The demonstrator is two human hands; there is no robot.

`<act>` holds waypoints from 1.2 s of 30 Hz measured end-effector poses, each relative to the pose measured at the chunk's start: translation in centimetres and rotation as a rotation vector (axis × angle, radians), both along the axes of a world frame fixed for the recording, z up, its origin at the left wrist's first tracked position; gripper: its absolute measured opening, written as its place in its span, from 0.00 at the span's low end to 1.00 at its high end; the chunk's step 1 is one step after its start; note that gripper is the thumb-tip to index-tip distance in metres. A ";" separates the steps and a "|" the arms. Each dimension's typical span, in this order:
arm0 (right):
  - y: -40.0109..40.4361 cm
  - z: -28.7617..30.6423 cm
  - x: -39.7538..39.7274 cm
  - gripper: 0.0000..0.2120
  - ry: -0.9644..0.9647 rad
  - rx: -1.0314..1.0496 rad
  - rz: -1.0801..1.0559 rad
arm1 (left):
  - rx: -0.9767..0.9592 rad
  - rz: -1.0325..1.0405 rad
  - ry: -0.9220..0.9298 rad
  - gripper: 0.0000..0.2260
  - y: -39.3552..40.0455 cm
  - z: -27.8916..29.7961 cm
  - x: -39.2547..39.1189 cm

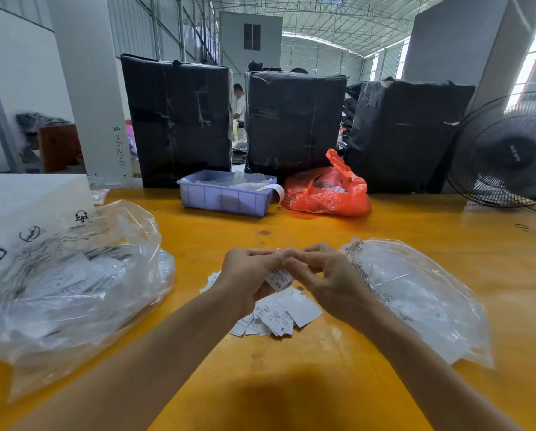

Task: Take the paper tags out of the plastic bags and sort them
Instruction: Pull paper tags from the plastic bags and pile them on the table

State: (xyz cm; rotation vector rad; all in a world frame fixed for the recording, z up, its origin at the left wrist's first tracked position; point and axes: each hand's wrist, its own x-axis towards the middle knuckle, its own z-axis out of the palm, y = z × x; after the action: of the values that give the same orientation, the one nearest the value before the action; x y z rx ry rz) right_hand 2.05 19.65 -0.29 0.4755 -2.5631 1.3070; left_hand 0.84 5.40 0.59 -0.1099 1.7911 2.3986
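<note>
On the orange wooden table (416, 231), a big crumpled clear plastic bag (74, 290) lies at nine o'clock. The loose heap of small white paper tags (279, 315) sits at centre. Above it the left hand (248, 275) and right hand (326, 275) pinch a small bundle of white tags (278, 280). Tags are likely light, slippery and bendable; take edges. Most print is unreadable.

A warehouse or packing hall: steel-truss roof (338, 17), black-wrapped bales (294, 119) behind the table (416, 231), a floor fan (509, 150).
</note>
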 end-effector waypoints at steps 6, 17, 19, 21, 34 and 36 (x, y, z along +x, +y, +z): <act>0.1 0.0 0.1 0.06 -0.130 -0.420 -0.033 | 0.083 -0.005 -0.055 0.14 0.0 -0.2 0.1; 1.3 -0.4 -0.6 0.04 -0.414 -0.823 -0.106 | -0.197 -0.125 -0.029 0.09 -1.5 -1.3 -0.4; 1.3 -0.6 -0.7 0.06 -0.336 -0.778 -0.128 | -0.323 -0.069 0.090 0.09 -1.6 -1.6 -0.5; 1.0 -0.9 -0.7 0.07 -0.248 -0.721 -0.144 | -0.412 -0.029 0.193 0.06 -1.8 -1.5 -0.4; 9.0 -0.3 -2.8 0.07 -0.040 -0.242 -0.330 | -0.804 0.505 0.252 0.07 -20.1 3.4 -0.6; 12.2 -0.6 -4.3 0.06 -0.007 0.024 -0.468 | -1.027 0.533 0.159 0.08 -23.8 2.5 -1.5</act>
State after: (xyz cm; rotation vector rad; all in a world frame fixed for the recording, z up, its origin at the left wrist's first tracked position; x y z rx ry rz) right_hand -2.26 31.90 -0.90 -0.1252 -2.4851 1.1059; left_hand -0.71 -18.35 3.10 -0.5646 3.1933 1.4435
